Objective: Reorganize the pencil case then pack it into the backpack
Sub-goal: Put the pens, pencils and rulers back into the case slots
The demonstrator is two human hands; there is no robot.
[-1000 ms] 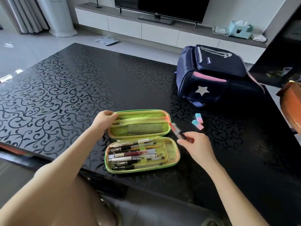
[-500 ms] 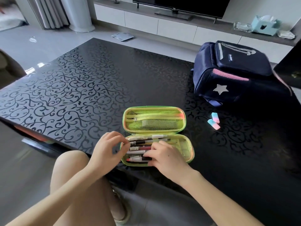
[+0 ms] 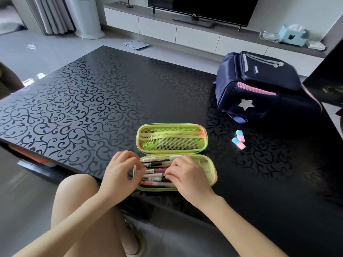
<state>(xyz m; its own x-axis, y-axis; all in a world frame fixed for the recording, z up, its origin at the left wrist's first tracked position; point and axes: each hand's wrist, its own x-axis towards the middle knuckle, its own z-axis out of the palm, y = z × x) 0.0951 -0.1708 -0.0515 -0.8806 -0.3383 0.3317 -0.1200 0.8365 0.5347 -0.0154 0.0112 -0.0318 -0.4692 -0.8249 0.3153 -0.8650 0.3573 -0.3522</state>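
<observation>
The green pencil case [image 3: 208,164] lay open flat near the front edge of the black patterned desk [image 3: 92,108], its lid folded back away from the person. A zipped mesh pocket [image 3: 172,141] lined the lid, and the near half held a row of pens [image 3: 157,165] lying side by side along its length. The left hand [image 3: 122,173] sat at the left end of the case with its fingers curled at the pen tips; it was blurred, so I cannot tell whether it pinched a pen or only touched them. The right hand [image 3: 185,175] lay over the middle of the near half, fingers bent down with the tips on the pens, and its thumb was hidden, so whether it gripped one cannot be told either. Two small pink-and-blue erasers [image 3: 238,143] rested on the desk to the right of the case, close to each other and apart from it. Beyond them, toward the far right corner, a navy backpack [image 3: 256,86] with a silver star [image 3: 245,104] lay on the desk, zipped closed. Past the desk, a television [image 3: 204,8] stood on a low white cabinet [image 3: 196,38], with a pale blue tissue box [image 3: 292,35] further along to the right.
</observation>
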